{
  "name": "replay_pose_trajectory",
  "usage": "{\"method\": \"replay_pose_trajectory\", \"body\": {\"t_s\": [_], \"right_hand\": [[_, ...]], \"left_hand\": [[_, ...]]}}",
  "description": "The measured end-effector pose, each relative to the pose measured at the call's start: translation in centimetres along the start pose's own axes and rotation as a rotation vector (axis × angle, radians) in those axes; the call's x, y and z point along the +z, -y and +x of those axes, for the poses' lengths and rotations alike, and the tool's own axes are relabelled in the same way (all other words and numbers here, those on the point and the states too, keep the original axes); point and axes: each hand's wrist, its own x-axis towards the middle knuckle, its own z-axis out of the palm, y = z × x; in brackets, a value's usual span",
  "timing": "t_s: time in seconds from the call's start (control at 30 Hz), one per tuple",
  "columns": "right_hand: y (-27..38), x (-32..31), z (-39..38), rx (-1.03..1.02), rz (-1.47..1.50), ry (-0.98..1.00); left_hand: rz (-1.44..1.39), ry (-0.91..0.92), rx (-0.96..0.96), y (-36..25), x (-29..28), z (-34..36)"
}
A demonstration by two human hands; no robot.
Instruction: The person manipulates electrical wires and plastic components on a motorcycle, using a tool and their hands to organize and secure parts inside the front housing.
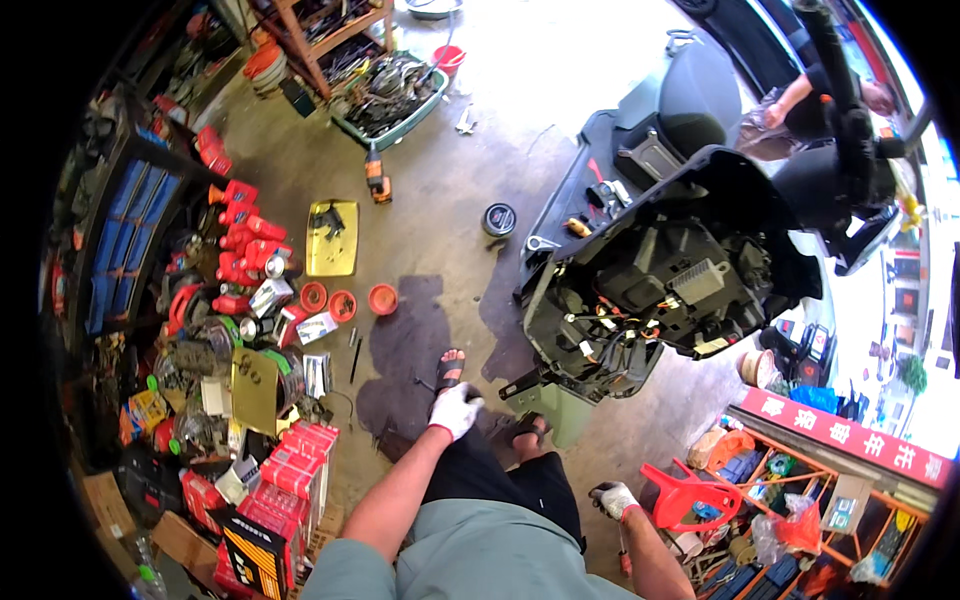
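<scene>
My left hand, in a white glove, is closed on a thin dark tool above my sandalled feet. My right hand, also gloved, hangs low at the right with fingers curled; what they hold, if anything, I cannot make out. A red chair is beside it. In front of me stands a partly dismantled scooter, its black body open on wiring and connectors. Small tools lie on its footboard, and a black-lidded tin stands on the floor by it.
Red bottles and boxes crowd the left. A drill, yellow tray, red bowls and tub of parts sit on the floor. A rack stands lower right. Another person is behind the scooter.
</scene>
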Motion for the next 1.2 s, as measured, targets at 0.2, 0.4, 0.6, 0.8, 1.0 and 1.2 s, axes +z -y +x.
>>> {"method": "replay_pose_trajectory", "body": {"t_s": [0.2, 0.4, 0.6, 0.8, 1.0, 1.2], "right_hand": [[-2.4, 3.9, -2.5, -0.076, -0.242, -0.035], [-4.6, 5.4, -2.9, 0.097, 0.027, 0.101], [-7.0, 7.3, 0.5, -0.022, 0.086, 0.122], [-6.7, 8.0, 5.3, -0.295, 0.107, -0.06], [-7.2, 8.0, 6.0, -0.448, 0.229, -0.068], [-6.7, 8.5, 7.8, -0.437, 0.139, -0.086]], "left_hand": [[-0.037, -0.034, -0.147, 2.0, -1.8, 0.7], [-0.156, -0.131, -0.128, 3.2, -1.5, 1.3], [-0.173, -0.264, -0.107, 6.3, -2.2, 1.1], [0.122, -0.415, -0.211, 7.9, -4.9, -1.6], [-0.011, -0.562, -0.248, 6.9, -5.9, -5.1], [-0.037, -0.759, -0.288, 10.0, -8.7, -1.7]]}}
